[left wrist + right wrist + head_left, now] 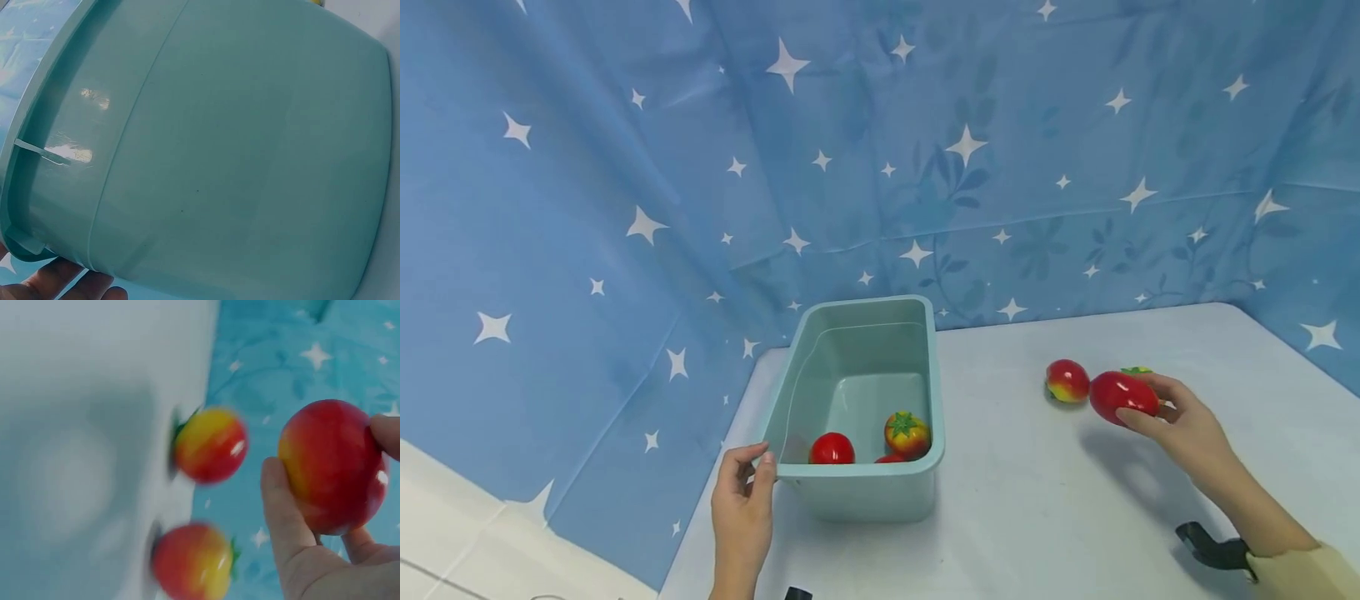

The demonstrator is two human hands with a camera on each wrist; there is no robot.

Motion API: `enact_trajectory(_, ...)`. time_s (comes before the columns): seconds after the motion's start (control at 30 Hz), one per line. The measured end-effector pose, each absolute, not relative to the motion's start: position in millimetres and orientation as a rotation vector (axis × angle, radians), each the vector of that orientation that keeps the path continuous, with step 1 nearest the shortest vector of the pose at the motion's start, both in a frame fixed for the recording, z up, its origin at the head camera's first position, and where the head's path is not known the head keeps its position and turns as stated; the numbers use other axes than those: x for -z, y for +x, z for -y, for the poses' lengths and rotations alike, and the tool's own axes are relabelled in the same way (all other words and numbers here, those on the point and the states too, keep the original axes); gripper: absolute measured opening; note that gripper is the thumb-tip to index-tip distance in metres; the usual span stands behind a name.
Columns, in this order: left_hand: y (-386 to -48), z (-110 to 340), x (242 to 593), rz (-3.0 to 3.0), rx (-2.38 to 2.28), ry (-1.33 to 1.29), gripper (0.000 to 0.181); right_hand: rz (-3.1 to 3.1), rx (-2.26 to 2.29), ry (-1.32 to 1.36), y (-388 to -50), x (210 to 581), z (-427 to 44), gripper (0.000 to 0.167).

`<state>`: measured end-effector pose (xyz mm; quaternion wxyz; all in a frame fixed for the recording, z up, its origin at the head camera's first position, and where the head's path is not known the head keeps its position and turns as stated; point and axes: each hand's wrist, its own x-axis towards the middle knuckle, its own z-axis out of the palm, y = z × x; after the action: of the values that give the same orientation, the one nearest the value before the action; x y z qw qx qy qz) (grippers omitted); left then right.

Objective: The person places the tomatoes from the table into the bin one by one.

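My right hand [1191,433] holds a glossy red toy tomato [1120,395] above the table, pinched between thumb and fingers. In the right wrist view that tomato [334,469] shows a yellow patch on one side. Two more red-and-yellow tomatoes rest on the table: one [1066,381] just left of the held one, the other [1137,369] mostly hidden behind it in the head view. My left hand [743,504] grips the front left corner of a pale green plastic bin [936,392]. Inside lie a red tomato [832,448], a yellow-red one [907,434] and a partly hidden red one.
The bin stands upright on the left part of a white-covered table [1007,500]. A blue curtain [865,192] with white stars hangs behind and to the left. A black strap [1213,548] is on my right wrist.
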<state>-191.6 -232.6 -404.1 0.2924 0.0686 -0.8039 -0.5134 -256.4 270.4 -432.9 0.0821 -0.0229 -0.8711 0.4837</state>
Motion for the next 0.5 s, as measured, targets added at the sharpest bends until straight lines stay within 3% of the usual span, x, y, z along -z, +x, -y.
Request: enact_trajectory(0.5,-192.4,233.7,405.5,2.134,1.378,0.182,0.019,2.553,-1.587,0.136,-283.9,380.4,-206.5,0.083)
